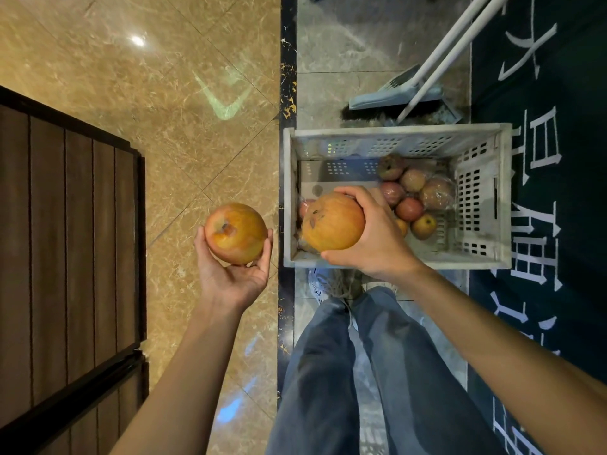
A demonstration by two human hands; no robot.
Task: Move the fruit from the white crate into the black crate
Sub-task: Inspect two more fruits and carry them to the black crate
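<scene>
Overhead, two apples (236,234) (331,221) held, one white crate (486,205)

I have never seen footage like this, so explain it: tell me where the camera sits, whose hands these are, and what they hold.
There is no machine here. One camera is worn on a person's head and looks down, so you see their jeans and a shoe. The left hand grips a red-yellow apple above the tan marble floor. The right hand grips a larger orange apple over the white crate, which stands on the floor and holds more apples. Behind it lie a broom and dustpan; a dark mat lies at the right. No black crate is visible.
</scene>
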